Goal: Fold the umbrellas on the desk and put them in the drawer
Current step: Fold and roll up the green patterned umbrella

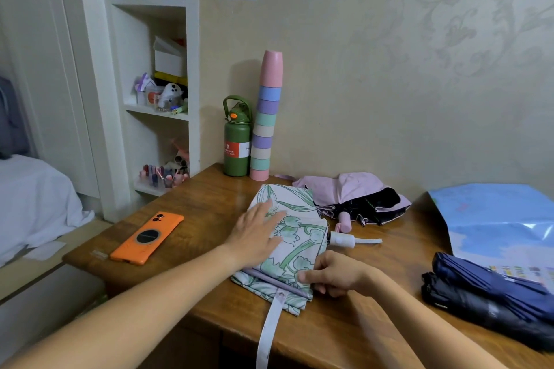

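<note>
The floral umbrella (295, 244), white with green leaf print, lies collapsed near the middle of the worktop (192, 206), its canopy spread flat in folds and its white handle (341, 239) pointing toward the right edge. The left hand (257, 236) lies flat on the canopy's left part, fingers straight and together, pressing the cloth down. The right hand (332, 274) sits at the canopy's near right corner, its grip clamped on the fabric edge, thumb on top and fingers curled beneath. The closing strap (271, 329) runs from the canopy's near side and hangs over the front edge of the worktop.

Just behind the floral one, toward the back edge, a pink umbrella (353, 196) with black lining lies loosely bunched, its pink handle touching the worktop. At the right edge a navy umbrella (491, 293) lies folded, near a blue plastic bag (494, 218).

At the back edge stand a green bottle (236, 140) with a red label whose writing is too small to read, and a stack of coloured cups (265, 125) just beside it. An orange phone (147, 238) lies near the left corner.
</note>
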